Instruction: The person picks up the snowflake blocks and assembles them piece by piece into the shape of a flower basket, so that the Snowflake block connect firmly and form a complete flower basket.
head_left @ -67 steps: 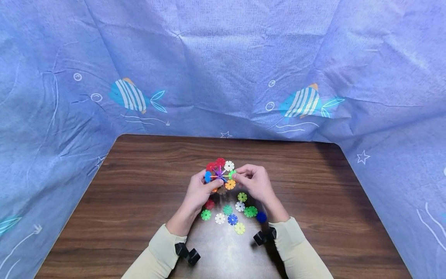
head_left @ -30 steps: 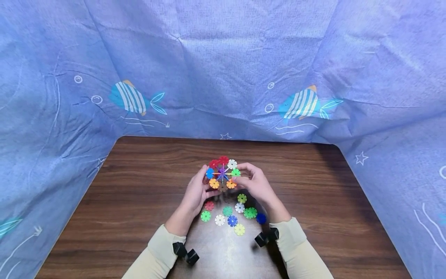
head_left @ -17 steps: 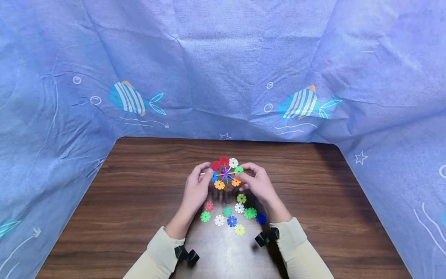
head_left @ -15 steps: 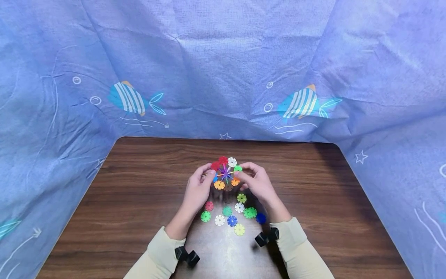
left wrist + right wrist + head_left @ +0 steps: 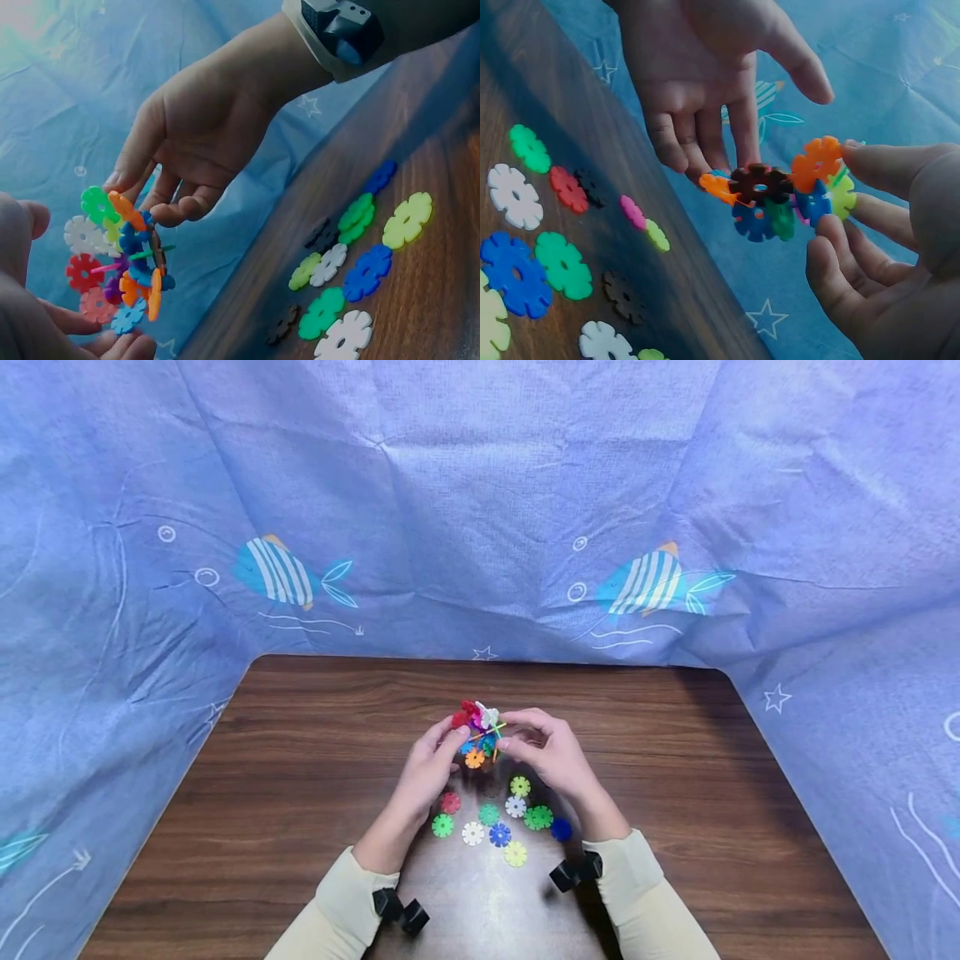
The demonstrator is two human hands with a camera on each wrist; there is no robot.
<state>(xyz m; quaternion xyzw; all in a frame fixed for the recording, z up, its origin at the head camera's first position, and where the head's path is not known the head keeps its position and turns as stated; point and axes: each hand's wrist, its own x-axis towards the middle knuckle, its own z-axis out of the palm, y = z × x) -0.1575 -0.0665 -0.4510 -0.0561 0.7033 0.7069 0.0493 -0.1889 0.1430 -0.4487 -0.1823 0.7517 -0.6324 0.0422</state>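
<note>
A multicoloured wheel of interlocking flower-shaped discs [image 5: 480, 737] is held above the table, turned nearly edge-on in the head view. My right hand [image 5: 551, 753] pinches its right side; in the right wrist view the thumb [image 5: 877, 166] lies at an orange disc [image 5: 817, 163] with curled fingers below. My left hand [image 5: 422, 770] is at the opposite side. In the right wrist view its fingers [image 5: 709, 135] reach down to the wheel, its thumb standing apart. Red and light blue discs [image 5: 128, 316] lie beside left fingertips in the left wrist view.
Loose notched discs lie on the brown wooden table [image 5: 300, 793] below the hands: green [image 5: 443, 825], white [image 5: 472, 833], yellow [image 5: 515, 853], blue [image 5: 561, 829] and several others. A blue fish-print cloth [image 5: 480, 527] hangs behind the table. Both wrists wear black devices [image 5: 401, 912].
The wheel has turned from facing the head camera to nearly edge-on. The left hand has shifted round the wheel's left side; the right hand stays at its right. The loose discs lie as before.
</note>
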